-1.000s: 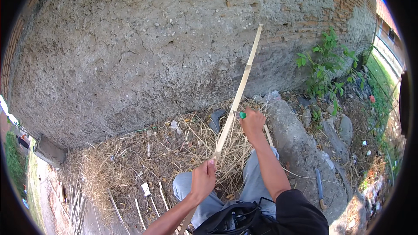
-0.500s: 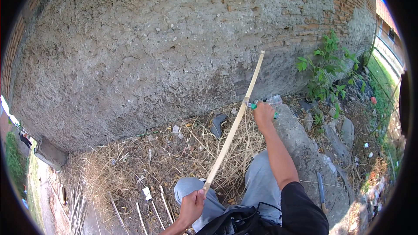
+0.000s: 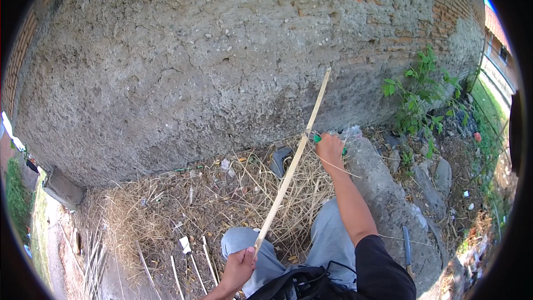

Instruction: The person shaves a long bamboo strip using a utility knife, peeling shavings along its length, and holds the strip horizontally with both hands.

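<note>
A long pale bamboo strip (image 3: 294,158) slants from lower left up to the rough wall. My left hand (image 3: 239,269) grips its lower end near my knee. My right hand (image 3: 331,150) is stretched out and closed on a small tool with a green handle (image 3: 317,138), pressed against the strip about two thirds of the way up. A thin shaving curls off beside that hand. My grey-trousered legs (image 3: 327,239) lie under the strip.
A rough plastered wall (image 3: 222,61) with bare brick at the right fills the background. Dry straw and cut strips (image 3: 194,261) litter the ground. A grey stone slab (image 3: 388,200) with a blade lying on it (image 3: 407,244) sits at right, past it weeds (image 3: 419,94).
My right hand has slid the tool farther up the strip, away from me. My left hand has drawn back down toward my body, holding the strip's lower end.
</note>
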Tool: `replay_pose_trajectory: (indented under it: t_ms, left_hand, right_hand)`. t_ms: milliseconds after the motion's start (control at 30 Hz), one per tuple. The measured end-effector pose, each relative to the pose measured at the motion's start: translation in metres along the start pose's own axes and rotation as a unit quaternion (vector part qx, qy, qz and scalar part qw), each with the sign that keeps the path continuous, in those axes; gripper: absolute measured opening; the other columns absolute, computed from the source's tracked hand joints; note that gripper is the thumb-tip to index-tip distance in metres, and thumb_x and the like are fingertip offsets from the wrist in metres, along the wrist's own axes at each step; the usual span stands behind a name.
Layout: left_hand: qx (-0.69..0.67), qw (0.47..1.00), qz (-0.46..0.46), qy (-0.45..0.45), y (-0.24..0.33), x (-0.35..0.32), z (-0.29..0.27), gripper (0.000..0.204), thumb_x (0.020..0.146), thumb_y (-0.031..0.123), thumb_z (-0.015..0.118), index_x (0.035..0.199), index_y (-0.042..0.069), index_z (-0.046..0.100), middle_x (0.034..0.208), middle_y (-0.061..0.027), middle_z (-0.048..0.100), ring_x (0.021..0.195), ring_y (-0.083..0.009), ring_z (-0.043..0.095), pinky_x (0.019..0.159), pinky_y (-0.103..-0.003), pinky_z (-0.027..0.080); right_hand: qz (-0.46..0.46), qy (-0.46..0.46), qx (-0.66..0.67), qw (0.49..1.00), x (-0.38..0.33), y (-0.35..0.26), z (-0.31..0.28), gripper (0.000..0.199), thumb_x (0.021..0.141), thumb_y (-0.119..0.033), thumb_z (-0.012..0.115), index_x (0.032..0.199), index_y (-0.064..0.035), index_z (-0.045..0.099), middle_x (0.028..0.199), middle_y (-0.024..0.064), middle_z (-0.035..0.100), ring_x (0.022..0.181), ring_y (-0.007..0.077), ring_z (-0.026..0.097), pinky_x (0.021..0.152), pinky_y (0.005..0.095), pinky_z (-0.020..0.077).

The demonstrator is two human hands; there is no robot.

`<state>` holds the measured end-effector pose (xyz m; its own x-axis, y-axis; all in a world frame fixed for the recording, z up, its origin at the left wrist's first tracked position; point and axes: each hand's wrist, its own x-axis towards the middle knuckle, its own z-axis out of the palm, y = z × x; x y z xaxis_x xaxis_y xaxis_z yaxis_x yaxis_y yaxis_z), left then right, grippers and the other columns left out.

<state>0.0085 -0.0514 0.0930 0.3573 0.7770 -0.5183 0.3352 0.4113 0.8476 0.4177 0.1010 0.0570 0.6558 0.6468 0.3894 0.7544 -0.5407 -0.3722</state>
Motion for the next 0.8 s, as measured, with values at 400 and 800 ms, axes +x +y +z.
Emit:
replay_pose_trajectory:
  t_ms: [400,800]
  left_hand:
    - [0.213,0.956,0.154,0.133,-0.020,0.002,-0.021,0.041,0.099,0.029,0.050,0.078,-0.003,0.062,0.057,-0.0036,0.054,0.050,-0.0089,0.050,0.048,-0.027,0.042]
    - [0.275,0.912,0.211,0.221,-0.031,0.000,-0.019,0.035,0.096,0.026,0.057,0.076,-0.001,0.065,0.047,-0.0085,0.049,0.039,-0.0142,0.043,0.042,-0.031,0.034]
  right_hand:
    - [0.080,-0.243,0.372,0.892,-0.022,-0.007,0.012,0.020,0.074,-0.013,0.065,0.071,0.0062,0.063,0.073,0.0279,0.064,0.073,0.0445,0.064,0.067,0.0446,0.0527]
    - [-0.084,-0.096,0.091,0.988,-0.050,-0.022,-0.016,0.014,0.072,-0.016,0.068,0.081,-0.0055,0.067,0.076,0.0205,0.066,0.070,0.0407,0.065,0.066,0.0512,0.0518]
